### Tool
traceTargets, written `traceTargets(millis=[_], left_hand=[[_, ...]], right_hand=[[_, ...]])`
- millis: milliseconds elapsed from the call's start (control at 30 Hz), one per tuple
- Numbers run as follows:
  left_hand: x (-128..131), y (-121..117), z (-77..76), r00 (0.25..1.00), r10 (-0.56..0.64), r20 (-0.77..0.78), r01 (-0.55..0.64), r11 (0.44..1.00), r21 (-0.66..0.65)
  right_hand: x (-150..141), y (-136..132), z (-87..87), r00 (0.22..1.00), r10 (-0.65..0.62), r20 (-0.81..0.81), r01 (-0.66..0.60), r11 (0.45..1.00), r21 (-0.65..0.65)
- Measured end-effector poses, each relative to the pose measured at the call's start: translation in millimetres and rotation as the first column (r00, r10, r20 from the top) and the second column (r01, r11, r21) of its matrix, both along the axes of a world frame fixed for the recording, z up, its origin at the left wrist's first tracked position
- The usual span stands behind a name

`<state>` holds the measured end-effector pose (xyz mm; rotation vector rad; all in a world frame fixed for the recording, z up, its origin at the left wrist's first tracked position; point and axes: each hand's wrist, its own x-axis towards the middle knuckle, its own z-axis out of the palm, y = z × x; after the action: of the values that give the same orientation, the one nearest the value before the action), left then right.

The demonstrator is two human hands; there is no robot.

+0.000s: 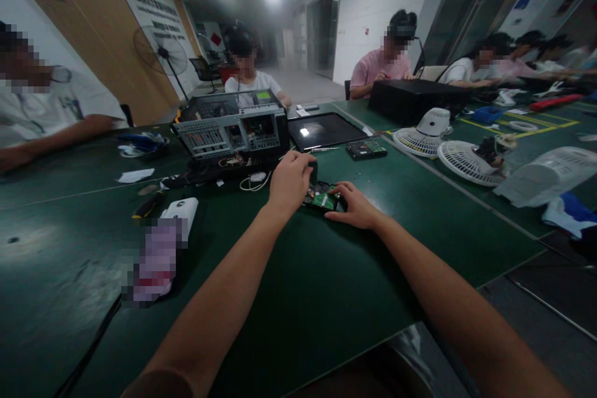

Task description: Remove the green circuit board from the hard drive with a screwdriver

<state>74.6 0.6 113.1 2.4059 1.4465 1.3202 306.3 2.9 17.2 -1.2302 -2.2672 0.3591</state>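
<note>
Near the middle of the table lies a hard drive, its green circuit board facing up. My right hand grips its right end, with the thumb at the near edge and fingers over the top. My left hand is closed just above the drive's left end. A dark, upright tool handle shows at its fingertips; its tip is hidden, so I cannot tell the exact kind. A second hard drive lies farther back to the right.
An opened computer case stands behind my left hand, beside a black panel. On the left lie a screwdriver and a white power bank. Fan parts stand at the right. Other people sit around the table.
</note>
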Motion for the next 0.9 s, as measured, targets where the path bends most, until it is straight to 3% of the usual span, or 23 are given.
traceTargets(millis=[233, 600, 900], left_hand=[[0.6, 0.4, -1.2, 0.998, -0.062, 0.019, 0.062, 0.998, 0.009], [1.5, 3.5, -6.7, 0.994, 0.030, 0.107, -0.027, 0.999, -0.034], [-0.9, -0.4, 1.9, 1.000, 0.012, 0.009, -0.012, 1.000, -0.008]], right_hand=[[0.0, 0.1, 0.1, 1.000, 0.002, -0.001, -0.002, 1.000, 0.001], [-0.2, -0.7, 0.5, 1.000, 0.000, -0.017, 0.000, 1.000, -0.001], [0.1, -0.5, -0.2, 1.000, -0.001, -0.008, 0.001, 1.000, 0.004]])
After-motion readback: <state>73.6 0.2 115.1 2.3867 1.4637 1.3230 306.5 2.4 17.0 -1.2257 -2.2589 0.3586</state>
